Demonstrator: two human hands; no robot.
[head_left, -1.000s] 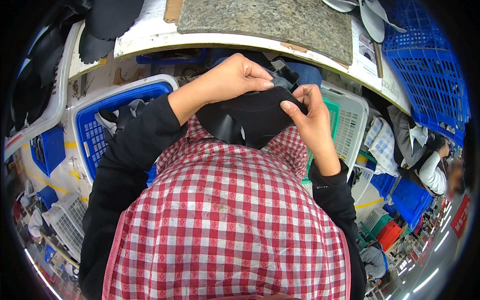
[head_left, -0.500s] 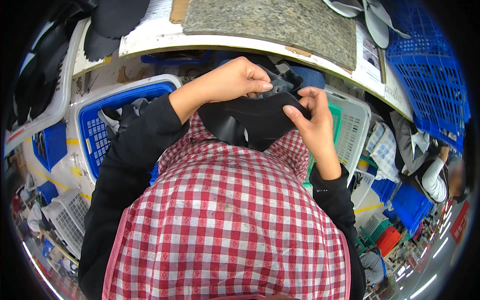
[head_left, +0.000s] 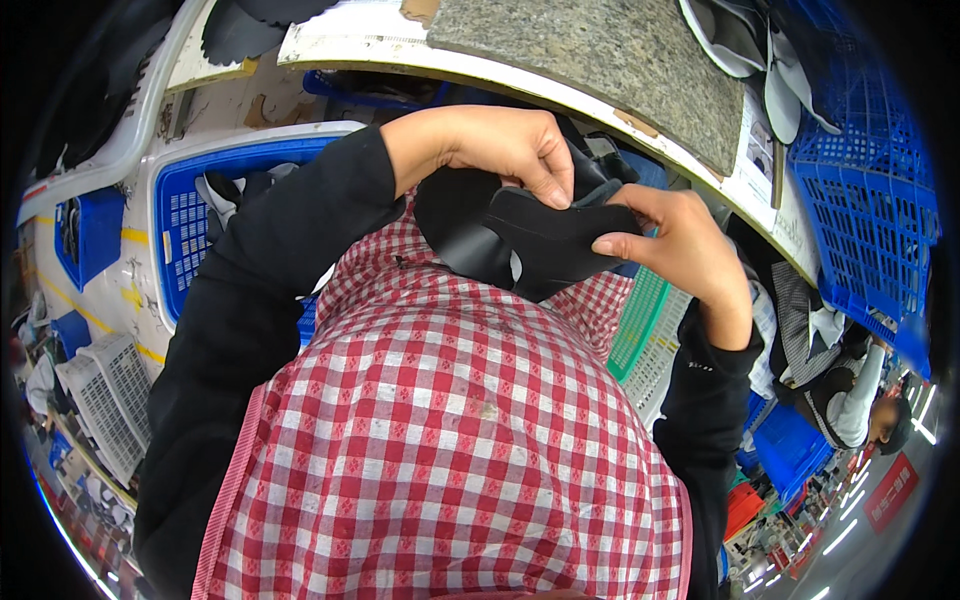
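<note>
Black fabric piece (head_left: pixel 545 240) pinched btwn both hands' fingers (head_left: pixel 555 190).

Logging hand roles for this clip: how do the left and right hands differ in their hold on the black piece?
The left hand arches over the black piece from above, fingers pointing down; the right hand pinches its right end from the side. Both hold it, with black sleeves.

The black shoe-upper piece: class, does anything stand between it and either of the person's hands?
Nothing visible does. The left hand grips the black shoe-upper piece from above with its fingers pressed on it, and the right hand pinches its right end. Both hands touch it directly, held above the red checked apron.
</note>
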